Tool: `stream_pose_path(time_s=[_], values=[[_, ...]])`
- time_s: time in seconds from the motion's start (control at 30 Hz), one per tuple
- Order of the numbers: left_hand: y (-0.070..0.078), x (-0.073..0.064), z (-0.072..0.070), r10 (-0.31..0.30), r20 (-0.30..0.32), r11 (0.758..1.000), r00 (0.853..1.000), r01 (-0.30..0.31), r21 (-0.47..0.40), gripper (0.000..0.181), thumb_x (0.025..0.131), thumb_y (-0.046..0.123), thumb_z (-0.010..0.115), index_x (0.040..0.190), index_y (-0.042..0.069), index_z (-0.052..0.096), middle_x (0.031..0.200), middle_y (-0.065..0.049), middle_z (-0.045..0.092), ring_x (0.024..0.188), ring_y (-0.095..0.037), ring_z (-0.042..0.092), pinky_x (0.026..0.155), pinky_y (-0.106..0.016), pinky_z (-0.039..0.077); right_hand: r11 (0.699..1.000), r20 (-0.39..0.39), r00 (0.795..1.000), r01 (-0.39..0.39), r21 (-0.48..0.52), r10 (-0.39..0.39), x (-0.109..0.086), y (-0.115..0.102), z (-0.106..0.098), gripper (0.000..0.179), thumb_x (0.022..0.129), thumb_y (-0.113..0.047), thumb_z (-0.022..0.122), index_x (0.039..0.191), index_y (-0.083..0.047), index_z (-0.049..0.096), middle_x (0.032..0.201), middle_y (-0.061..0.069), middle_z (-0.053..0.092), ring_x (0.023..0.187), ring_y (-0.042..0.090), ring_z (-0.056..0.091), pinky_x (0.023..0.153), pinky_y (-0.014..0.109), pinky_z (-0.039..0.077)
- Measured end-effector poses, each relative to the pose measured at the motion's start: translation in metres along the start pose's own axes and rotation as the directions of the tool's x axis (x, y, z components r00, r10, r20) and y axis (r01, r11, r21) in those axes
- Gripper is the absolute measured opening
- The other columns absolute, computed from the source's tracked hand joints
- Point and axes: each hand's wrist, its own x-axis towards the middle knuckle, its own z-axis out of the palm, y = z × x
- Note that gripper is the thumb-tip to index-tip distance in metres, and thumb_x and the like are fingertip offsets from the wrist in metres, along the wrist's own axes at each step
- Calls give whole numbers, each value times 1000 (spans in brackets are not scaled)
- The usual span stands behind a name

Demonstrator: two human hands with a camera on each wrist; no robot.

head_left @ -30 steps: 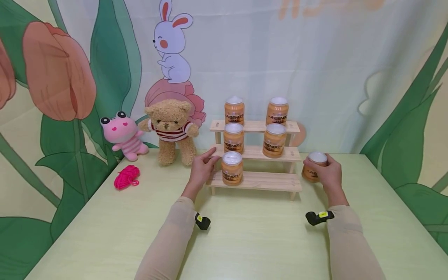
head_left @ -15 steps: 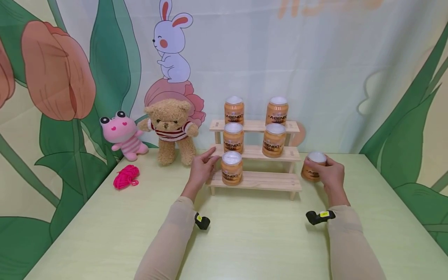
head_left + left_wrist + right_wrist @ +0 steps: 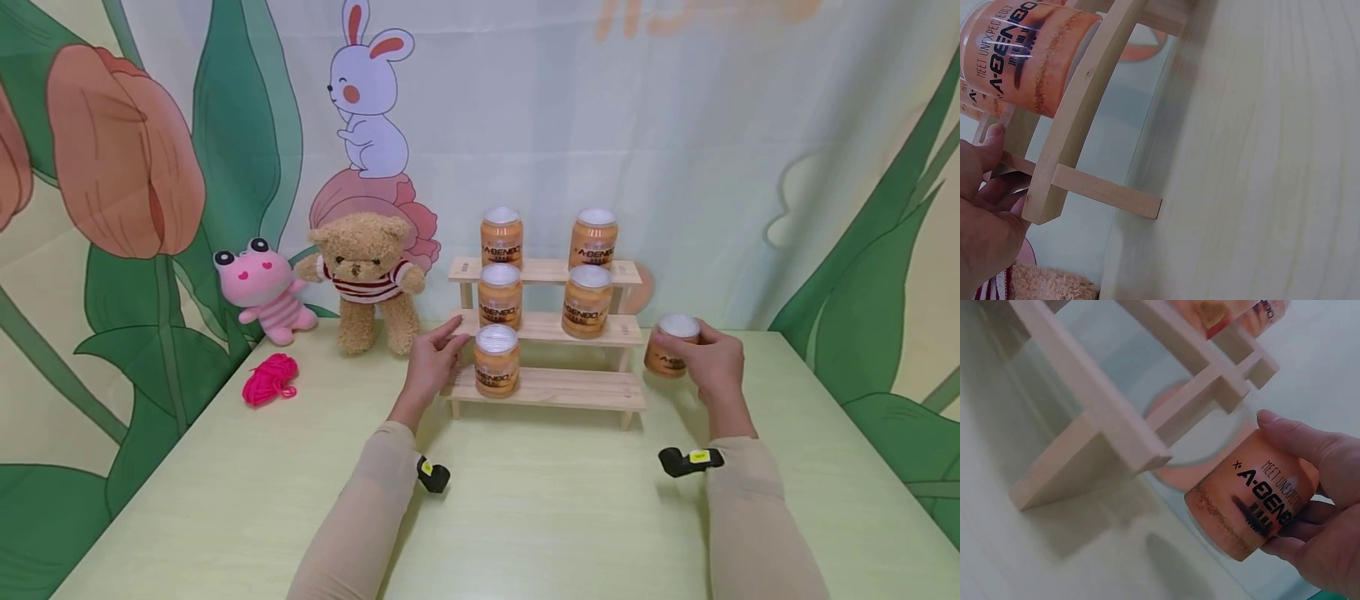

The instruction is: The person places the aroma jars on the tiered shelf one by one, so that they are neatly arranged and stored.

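Note:
A three-step wooden display shelf (image 3: 577, 387) stands on the table, with orange printed cans with pale tops on its steps. Two sit on the top step, two on the middle one, and a single can (image 3: 497, 367) at the left of the lowest step. My left hand (image 3: 433, 362) grips the shelf's left end by the middle step; the left wrist view has the thumb (image 3: 992, 140) against the wood and the fingers partly hidden behind it. To the right of the shelf, my right hand (image 3: 716, 362) holds another orange can (image 3: 1254, 494) by its side, raised above the table.
A teddy bear (image 3: 367, 275) in a striped top and a pink frog plush (image 3: 262, 287) are at the back left. Pink yarn (image 3: 272, 380) lies before them. A printed curtain (image 3: 697, 150) hangs behind the table (image 3: 540, 517).
My right hand has lifted the can off the table and shifted slightly to the right. The left hand and the shelf have stayed in place.

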Motion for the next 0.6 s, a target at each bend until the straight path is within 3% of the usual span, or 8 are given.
stream_pose_path(time_s=[0.2,0.37,0.6], values=[[1,-1,0,-9,-10,1000,1000,9,12,42,97,19,67,138,14,62,98,-10,74,60,-9,49,51,-19,37,999,23,999,36,-39,-35,-9,-20,-9,88,74,-54,85,146,-14,54,142,12,56,125,25,50,98,40,45],[2,-1,1,-22,-9,1000,1000,22,10,42,97,20,66,139,15,62,98,-10,74,60,-10,48,51,-19,37,998,28,998,57,-34,-56,-14,-34,-18,87,73,-54,86,144,-13,56,138,11,57,121,22,50,88,32,46],[3,-2,1,-22,-13,1000,1000,22,0,42,97,18,67,138,13,63,94,-9,73,60,-11,49,51,-19,37,994,50,993,110,17,-111,-22,-50,-25,74,72,-48,88,130,-7,67,111,-4,67,104,14,55,78,24,50]])
